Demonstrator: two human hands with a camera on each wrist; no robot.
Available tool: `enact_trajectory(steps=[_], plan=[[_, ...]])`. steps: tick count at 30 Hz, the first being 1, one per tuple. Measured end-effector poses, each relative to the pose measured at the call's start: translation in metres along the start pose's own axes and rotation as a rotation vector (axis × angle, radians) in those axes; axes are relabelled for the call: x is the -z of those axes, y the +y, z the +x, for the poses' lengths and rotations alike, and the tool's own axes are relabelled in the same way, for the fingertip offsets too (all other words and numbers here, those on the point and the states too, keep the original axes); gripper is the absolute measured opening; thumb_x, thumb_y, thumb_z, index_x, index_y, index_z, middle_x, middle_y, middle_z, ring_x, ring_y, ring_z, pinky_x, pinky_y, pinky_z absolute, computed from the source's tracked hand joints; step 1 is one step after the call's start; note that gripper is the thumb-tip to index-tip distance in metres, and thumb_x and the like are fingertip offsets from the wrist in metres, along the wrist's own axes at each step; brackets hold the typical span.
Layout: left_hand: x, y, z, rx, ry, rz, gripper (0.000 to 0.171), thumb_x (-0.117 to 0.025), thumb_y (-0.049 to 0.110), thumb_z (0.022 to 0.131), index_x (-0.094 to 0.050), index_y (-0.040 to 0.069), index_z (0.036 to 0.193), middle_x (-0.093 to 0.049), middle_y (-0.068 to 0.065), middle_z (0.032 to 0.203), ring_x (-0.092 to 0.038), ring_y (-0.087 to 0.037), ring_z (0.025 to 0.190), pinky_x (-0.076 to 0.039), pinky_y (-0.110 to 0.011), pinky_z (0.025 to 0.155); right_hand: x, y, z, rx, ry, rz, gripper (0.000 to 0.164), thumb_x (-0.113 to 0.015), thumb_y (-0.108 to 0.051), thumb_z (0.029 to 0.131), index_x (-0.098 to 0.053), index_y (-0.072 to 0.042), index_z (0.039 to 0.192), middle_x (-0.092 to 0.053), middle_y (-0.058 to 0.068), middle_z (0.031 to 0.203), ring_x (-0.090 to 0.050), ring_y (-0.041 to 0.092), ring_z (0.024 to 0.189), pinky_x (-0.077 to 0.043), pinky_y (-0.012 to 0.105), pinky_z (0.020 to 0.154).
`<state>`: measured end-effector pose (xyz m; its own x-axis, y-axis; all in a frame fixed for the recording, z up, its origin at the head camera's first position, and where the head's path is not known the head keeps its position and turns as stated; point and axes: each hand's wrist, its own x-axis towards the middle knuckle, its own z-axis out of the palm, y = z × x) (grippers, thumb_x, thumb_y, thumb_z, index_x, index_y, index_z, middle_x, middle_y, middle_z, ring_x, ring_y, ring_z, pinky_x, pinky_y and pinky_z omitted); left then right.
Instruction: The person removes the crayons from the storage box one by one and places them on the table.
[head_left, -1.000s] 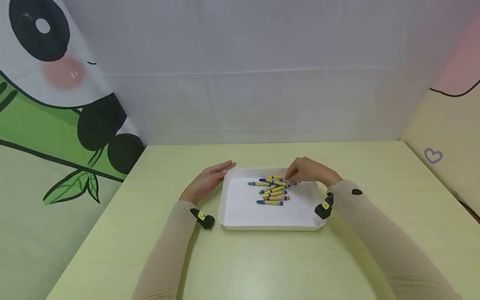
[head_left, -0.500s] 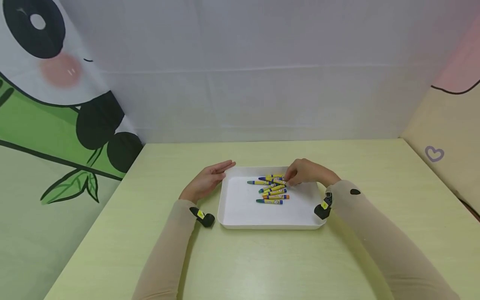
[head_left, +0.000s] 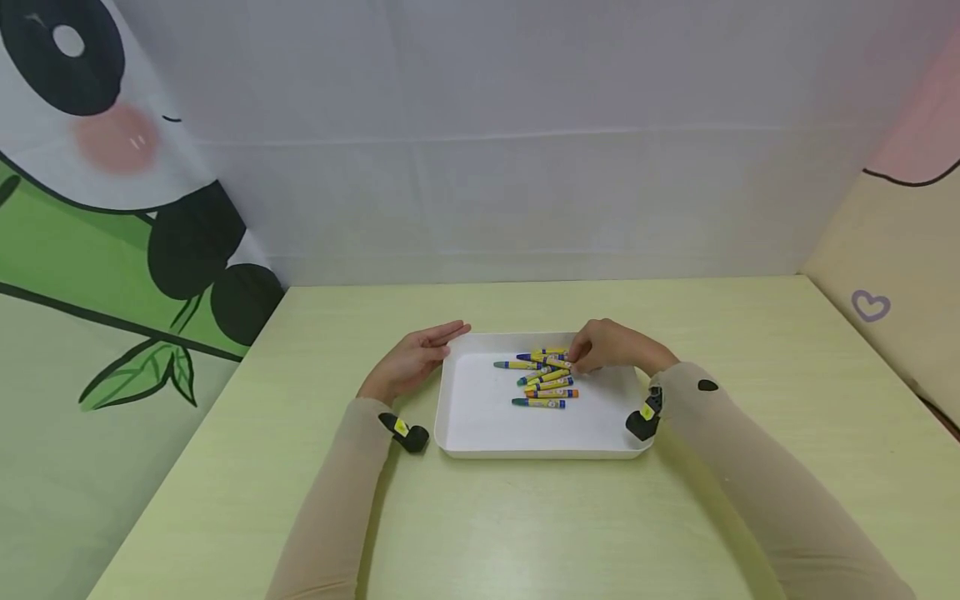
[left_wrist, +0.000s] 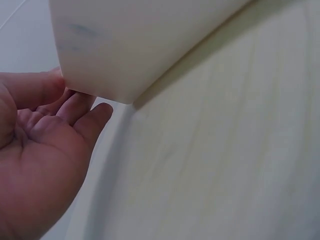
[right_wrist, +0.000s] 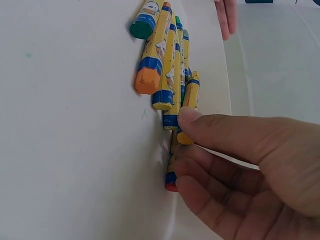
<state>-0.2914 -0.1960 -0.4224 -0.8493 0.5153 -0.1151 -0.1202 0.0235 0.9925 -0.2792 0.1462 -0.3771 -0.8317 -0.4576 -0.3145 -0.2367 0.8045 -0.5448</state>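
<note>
In the head view a white tray (head_left: 480, 433) holds a loose pile of paper-wrapped crayons (head_left: 551, 383). My right hand (head_left: 611, 343) reaches over the tray's far right part. Close up in the right wrist view, its thumb and forefinger pinch a yellow crayon (right_wrist: 192, 95) by its end, at the top of the pile. A red-ended crayon (right_wrist: 171, 184) lies partly hidden under the same fingers. An orange crayon (right_wrist: 149, 75) and a green one (right_wrist: 143, 25) lie farther along. My left hand (head_left: 408, 364) touches the tray's far left corner, its fingers extended.
The tray stands on a pale yellow-green table (head_left: 510, 525). Behind the table hangs a grey-white cloth (head_left: 525, 208), with a cartoon-printed panel (head_left: 112, 258) at the left. Each sleeve carries a black wrist camera, the left one (head_left: 411, 437) beside the tray.
The head view has shifted slightly. Both hands keep nearly the same places, the right at the yellow crayon and the left at the tray's corner.
</note>
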Motion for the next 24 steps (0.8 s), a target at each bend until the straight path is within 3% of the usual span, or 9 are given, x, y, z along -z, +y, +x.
enact_trajectory(steps=[24], plan=[[-0.0022, -0.0004, 0.0043, 0.043, 0.042, 0.007, 0.053, -0.036, -0.007, 0.1, -0.031, 0.007, 0.151, -0.032, -0.006, 0.156, -0.026, -0.02, 0.146, -0.025, -0.04, 0.117, 0.0009, 0.0027, -0.0069, 0.042, 0.03, 0.023, 0.014, -0.071, -0.015, 0.086, -0.074, -0.007, 0.097, -0.071, 0.002, 0.086, -0.06, 0.012, 0.073, -0.051, 0.024, 0.066]])
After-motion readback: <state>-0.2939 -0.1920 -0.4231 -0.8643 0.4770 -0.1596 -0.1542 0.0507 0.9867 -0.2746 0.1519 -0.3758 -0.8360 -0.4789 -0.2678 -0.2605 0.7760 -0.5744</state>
